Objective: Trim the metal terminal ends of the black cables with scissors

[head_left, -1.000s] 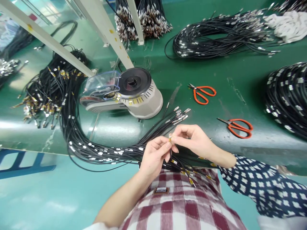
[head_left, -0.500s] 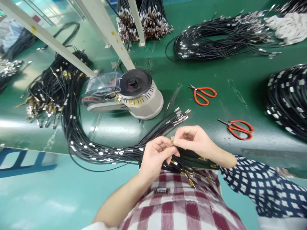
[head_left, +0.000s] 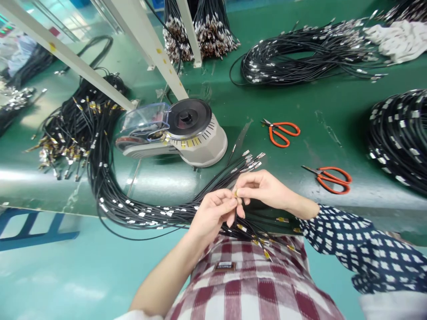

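Observation:
My left hand [head_left: 215,211] and my right hand [head_left: 262,189] meet above the bench's front edge. The left fingers are pinched on the end of a black cable. Between my right thumb and index finger is a small yellow piece [head_left: 235,194] at that cable end. Below and around the hands lies a long bundle of black cables [head_left: 143,214] with white tags. Its yellow-wrapped ends [head_left: 267,254] hang over my checked apron, and its metal-tipped ends [head_left: 255,161] point away behind my hands.
A round tape dispenser [head_left: 200,133] stands behind the bundle. Two orange-handled scissors [head_left: 282,133] [head_left: 333,179] lie to the right. More cable coils [head_left: 400,138] [head_left: 287,60] and a white cloth [head_left: 396,40] are on the green bench [head_left: 233,102]. White posts [head_left: 150,49] rise at the left.
My right hand has moved a little to the left, closer against my left fingers. The yellow piece has shifted left with it.

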The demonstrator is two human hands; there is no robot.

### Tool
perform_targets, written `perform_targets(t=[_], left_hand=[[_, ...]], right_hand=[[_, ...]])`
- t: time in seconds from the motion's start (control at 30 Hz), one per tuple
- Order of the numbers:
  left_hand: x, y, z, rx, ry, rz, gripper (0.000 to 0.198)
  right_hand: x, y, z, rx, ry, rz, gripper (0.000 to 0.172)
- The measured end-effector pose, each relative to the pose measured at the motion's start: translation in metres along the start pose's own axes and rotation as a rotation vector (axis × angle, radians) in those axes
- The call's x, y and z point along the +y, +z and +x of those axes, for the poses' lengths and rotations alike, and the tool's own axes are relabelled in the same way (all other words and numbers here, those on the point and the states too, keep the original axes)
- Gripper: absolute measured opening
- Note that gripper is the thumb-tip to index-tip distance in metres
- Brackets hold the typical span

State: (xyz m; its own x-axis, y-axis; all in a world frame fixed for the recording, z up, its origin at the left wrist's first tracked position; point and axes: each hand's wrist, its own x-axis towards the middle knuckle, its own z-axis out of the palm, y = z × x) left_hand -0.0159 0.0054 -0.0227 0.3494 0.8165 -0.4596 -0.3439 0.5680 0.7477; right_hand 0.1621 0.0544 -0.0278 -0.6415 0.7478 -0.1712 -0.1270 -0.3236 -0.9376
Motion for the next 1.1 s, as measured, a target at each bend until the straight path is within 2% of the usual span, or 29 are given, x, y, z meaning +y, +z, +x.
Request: perform_targets(t=[0.1, 0.13, 0.17, 0.23, 0.3, 0.33, 0.4, 0.47, 0.5, 0.63, 0.73, 0.8, 0.87, 1.0, 1.07, 1.1], left_hand=[[0.0, -0.006, 0.003, -0.099, -0.082, -0.019, 0.034], [-0.001, -0.007, 0.003, -0.13, -0.103, -0.011, 0.033], [-0.003, -0.005, 0.002, -0.156, -0.116, 0.01, 0.032], [-0.009, 0.001, 0.0, -0.175, -0.091, 0.111, 0.03], [-0.016, 0.012, -0.002, -0.177, 0.038, 0.325, 0.025], [-0.019, 0.017, -0.003, -0.196, 0.133, 0.468, 0.022], [-0.023, 0.023, -0.005, -0.282, 0.298, 0.729, 0.018], [-0.024, 0.023, -0.004, -0.35, 0.383, 0.869, 0.022], [-0.024, 0.02, -0.004, -0.335, 0.428, 0.914, 0.024], [-0.024, 0.004, -0.001, -0.078, 0.652, 1.296, 0.018], [-0.026, -0.002, -0.002, -0.094, 0.608, 1.563, 0.023], [-0.026, -0.002, -0.002, -0.118, 0.583, 1.58, 0.024], [-0.023, -0.001, 0.0, -0.075, 0.628, 1.509, 0.02], [-0.011, 0.01, 0.01, 0.089, 0.788, 1.314, 0.02], [-0.007, 0.019, 0.015, 0.081, 0.766, 1.187, 0.024], [-0.005, 0.024, 0.018, 0.045, 0.707, 1.106, 0.021]], right_hand=[[-0.005, -0.006, -0.006, -0.024, -0.024, -0.083, 0.026], [-0.008, -0.011, -0.008, 0.007, -0.038, -0.131, 0.026], [-0.011, -0.017, -0.01, 0.071, -0.052, -0.183, 0.025], [-0.017, -0.034, -0.014, 0.286, -0.092, -0.285, 0.025], [-0.019, -0.052, -0.018, 0.484, -0.115, -0.413, 0.025], [-0.018, -0.061, -0.02, 0.525, -0.113, -0.504, 0.026], [-0.012, -0.072, -0.023, 0.518, -0.109, -0.742, 0.023], [-0.003, -0.076, -0.026, 0.488, -0.109, -0.975, 0.017], [0.001, -0.076, -0.027, 0.482, -0.113, -1.066, 0.016], [0.013, -0.066, -0.021, 0.492, -0.161, -1.287, 0.018], [0.014, -0.064, -0.015, 0.522, -0.176, -1.398, 0.017], [0.01, -0.066, -0.014, 0.506, -0.161, -1.4, 0.014], [0.002, -0.067, -0.019, 0.447, -0.15, -1.297, 0.011], [-0.023, -0.059, -0.039, 0.325, -0.107, -0.779, 0.012], [-0.031, -0.052, -0.049, 0.291, -0.073, -0.539, 0.016], [-0.032, -0.049, -0.053, 0.279, -0.061, -0.452, 0.018]])
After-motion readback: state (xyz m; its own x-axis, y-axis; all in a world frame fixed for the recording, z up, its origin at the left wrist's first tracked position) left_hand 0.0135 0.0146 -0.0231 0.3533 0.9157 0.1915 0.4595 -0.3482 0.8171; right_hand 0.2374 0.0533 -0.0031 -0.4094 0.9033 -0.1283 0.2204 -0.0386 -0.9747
